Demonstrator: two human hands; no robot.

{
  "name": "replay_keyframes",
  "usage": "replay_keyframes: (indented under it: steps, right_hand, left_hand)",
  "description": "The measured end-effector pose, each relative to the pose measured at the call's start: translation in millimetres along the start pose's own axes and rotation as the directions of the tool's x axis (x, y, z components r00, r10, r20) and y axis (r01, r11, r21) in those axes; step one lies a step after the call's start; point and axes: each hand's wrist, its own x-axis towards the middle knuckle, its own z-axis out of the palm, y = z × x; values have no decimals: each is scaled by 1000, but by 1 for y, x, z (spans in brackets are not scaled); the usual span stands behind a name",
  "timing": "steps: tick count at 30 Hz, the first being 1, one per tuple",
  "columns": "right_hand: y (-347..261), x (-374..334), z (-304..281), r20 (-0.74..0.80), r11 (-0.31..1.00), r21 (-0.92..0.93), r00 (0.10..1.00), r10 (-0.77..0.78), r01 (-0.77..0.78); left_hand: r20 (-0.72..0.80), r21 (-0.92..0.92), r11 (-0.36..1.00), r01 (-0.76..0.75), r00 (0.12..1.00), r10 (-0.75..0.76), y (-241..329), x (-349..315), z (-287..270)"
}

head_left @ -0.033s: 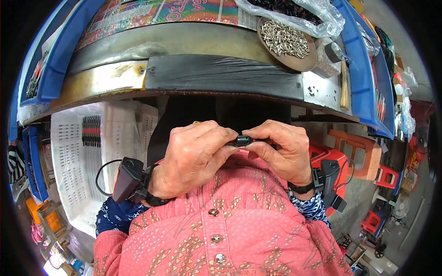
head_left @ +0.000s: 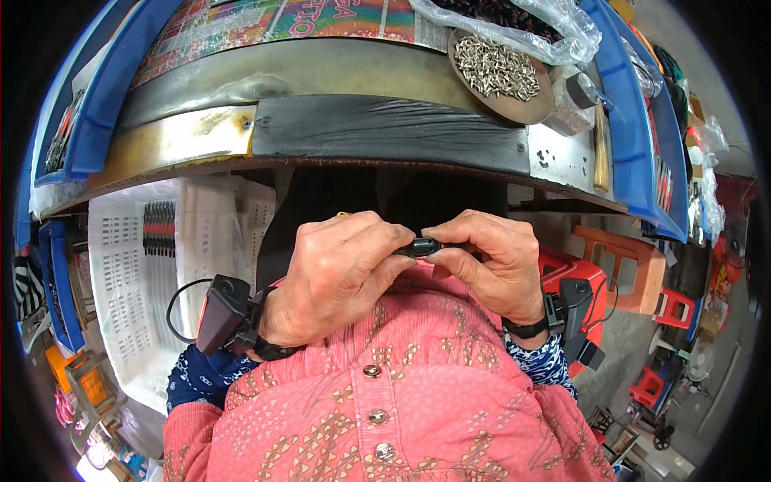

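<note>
Between my two hands, in front of my waist, is a small dark oblong piece [head_left: 421, 247] with a glossy black rounded middle and a trace of red at its right side. My left hand [head_left: 341, 269] pinches its left end between thumb and fingers. The thumb and forefinger of my right hand [head_left: 490, 261] close on its right end. Fingers cover both ends, so I cannot make out its full shape or exact kind. Each wrist carries a black strapped device, the left one [head_left: 225, 309] trailing a cable.
Ahead is a workbench edge [head_left: 385, 128], with a round dish [head_left: 526, 111] of small silvery metal pieces. Blue bins [head_left: 634, 120] flank the bench. Left below stands a white perforated basket [head_left: 132, 273] holding a row of black-and-red pieces [head_left: 159, 229]. A red stool [head_left: 574, 277] is at right.
</note>
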Motion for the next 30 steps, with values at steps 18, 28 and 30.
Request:
replay_keyframes:
  steps: [18, 28, 30]
  right_hand:
    - [0, -10, 8, -7, 936, 236, 963, 270, -260]
    - [6, -13, 9, -46, 996, 43, 996, 80, -78]
    - [7, -13, 8, -12, 971, 190, 989, 149, -144]
  left_hand:
    - [59, 7, 1000, -15, 998, 14, -5, 0, 2]
    - [39, 9, 999, -34, 999, 34, -6, 0, 5]
    - [73, -17, 1000, -19, 997, 20, -6, -1, 4]
